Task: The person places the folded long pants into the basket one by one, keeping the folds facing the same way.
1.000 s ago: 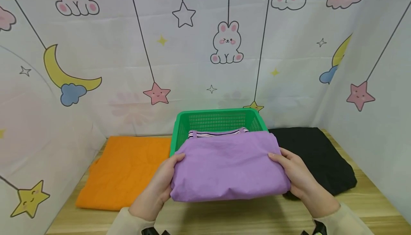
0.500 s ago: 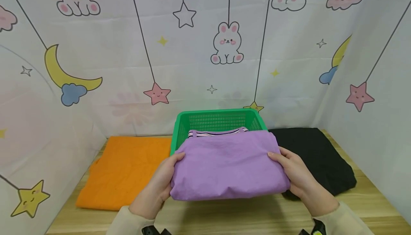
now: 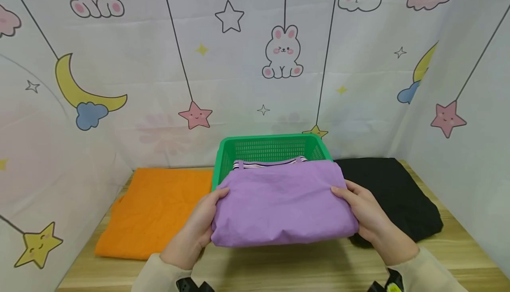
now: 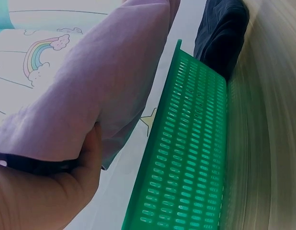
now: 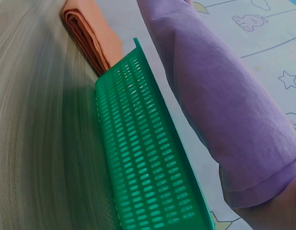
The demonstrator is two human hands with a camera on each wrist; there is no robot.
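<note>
A folded purple cloth [image 3: 279, 205] is held by both hands, raised above the wooden table and overlapping the near part of a green basket [image 3: 275, 150] in the head view. My left hand [image 3: 195, 227] grips its left end, thumb on top and fingers underneath, mostly hidden. At the opposite end my right hand [image 3: 368, 216] holds it the same way. Just past the cloth's far edge shows a striped strip of fabric [image 3: 271, 164] with lavender bands. In both wrist views the purple cloth [image 4: 100, 81] hangs higher than the basket's rim [image 5: 160, 91].
Left of the basket lies a folded orange cloth [image 3: 155, 212] on the wooden table [image 3: 287, 270]. To the right is a folded black cloth [image 3: 394, 199], partly behind my right hand. A white curtain [image 3: 239, 70] printed with rabbits, stars and clouds stands behind and at both sides.
The purple cloth and both hands have shifted very slightly up in the head view, toward the basket. Both grips look the same, and the basket and other cloths stay put.
</note>
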